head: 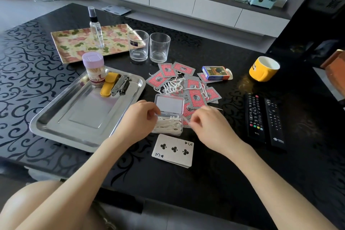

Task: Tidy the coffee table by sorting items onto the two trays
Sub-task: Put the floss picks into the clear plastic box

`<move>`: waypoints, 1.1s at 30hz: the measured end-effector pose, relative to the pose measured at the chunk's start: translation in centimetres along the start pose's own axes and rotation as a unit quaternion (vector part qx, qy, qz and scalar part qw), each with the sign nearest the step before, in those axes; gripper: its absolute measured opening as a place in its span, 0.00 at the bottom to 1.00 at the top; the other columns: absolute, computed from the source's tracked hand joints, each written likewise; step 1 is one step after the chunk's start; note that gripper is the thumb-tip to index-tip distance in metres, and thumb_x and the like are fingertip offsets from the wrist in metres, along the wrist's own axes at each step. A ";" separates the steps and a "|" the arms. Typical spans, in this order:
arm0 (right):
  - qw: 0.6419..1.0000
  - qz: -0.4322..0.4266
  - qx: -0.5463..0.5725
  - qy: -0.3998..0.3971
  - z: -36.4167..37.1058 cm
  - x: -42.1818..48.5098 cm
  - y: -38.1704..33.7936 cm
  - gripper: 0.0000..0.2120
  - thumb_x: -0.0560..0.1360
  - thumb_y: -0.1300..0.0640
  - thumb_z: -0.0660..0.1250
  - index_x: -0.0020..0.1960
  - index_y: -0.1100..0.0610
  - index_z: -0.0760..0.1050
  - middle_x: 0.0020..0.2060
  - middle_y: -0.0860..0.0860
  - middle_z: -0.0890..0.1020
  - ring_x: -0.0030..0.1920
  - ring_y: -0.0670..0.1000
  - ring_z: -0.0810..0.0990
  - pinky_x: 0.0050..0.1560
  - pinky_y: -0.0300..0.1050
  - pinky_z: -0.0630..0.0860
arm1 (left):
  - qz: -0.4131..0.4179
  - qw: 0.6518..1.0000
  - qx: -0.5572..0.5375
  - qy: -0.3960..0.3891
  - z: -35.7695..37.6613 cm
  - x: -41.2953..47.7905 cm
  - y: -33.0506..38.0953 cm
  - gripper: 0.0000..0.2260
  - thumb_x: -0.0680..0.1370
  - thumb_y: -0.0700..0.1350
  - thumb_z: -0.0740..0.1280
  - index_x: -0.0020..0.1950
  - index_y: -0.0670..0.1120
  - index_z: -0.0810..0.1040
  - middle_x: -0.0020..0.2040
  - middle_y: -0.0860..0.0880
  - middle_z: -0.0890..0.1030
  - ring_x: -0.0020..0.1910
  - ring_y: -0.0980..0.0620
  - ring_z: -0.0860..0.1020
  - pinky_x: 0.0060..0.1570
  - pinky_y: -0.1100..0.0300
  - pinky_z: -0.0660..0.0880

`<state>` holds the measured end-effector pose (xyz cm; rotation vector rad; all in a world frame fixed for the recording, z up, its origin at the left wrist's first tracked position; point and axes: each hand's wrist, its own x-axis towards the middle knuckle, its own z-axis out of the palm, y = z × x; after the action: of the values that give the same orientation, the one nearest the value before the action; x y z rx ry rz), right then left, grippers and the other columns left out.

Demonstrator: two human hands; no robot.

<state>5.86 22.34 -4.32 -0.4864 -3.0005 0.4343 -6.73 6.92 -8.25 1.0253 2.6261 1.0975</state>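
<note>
On floss box [169, 114] (open): left hand [141, 115]; right hand [207, 123] near.

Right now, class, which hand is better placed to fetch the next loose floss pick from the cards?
Right. The right hand is just right of the open box, nearer the floss picks lying on the cards; the left hand is at the box's left edge, apparently steadying it.

From my end the black coffee table with the scroll pattern [224, 183] looks glossy, almost glassy. The rectangular silver metal tray [84, 115], left of centre, is smooth and mirror-shiny. There are two clear glass tumblers [138, 45] above it, a see-through plastic floss box [169, 106] mid-frame, paper playing cards [172, 150], and a glazed yellow ceramic mug [264, 69] at right.
</note>
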 end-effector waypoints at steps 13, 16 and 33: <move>0.990 0.125 -0.040 0.056 0.0 4.3 3.2 0.07 0.76 0.54 0.67 0.49 0.56 0.79 0.46 0.50 0.78 0.45 0.47 0.76 0.45 0.42 0.74 | -0.054 0.995 0.052 0.061 -2.6 0.6 -0.3 0.08 0.75 0.38 0.65 0.49 0.43 0.82 0.45 0.48 0.78 0.43 0.48 0.75 0.44 0.60 0.71; 0.974 0.223 0.017 0.043 0.3 6.0 4.6 0.11 0.76 0.48 0.65 0.45 0.57 0.78 0.37 0.50 0.78 0.37 0.48 0.76 0.40 0.43 0.74 | -0.066 0.991 0.106 0.044 -3.3 3.2 0.2 0.08 0.76 0.40 0.63 0.48 0.41 0.82 0.46 0.44 0.81 0.45 0.44 0.77 0.42 0.57 0.71; 0.931 0.347 0.116 -0.005 0.3 13.2 7.6 0.19 0.70 0.47 0.73 0.52 0.60 0.74 0.47 0.54 0.81 0.41 0.52 0.80 0.28 0.40 0.65 | -0.038 0.930 0.300 -0.211 0.7 14.0 4.5 0.20 0.73 0.49 0.71 0.60 0.41 0.73 0.51 0.45 0.78 0.46 0.48 0.74 0.41 0.60 0.71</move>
<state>-4.37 33.41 -6.44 -1.5150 -2.6348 0.8118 -14.74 18.42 -3.77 1.0800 2.6299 0.0098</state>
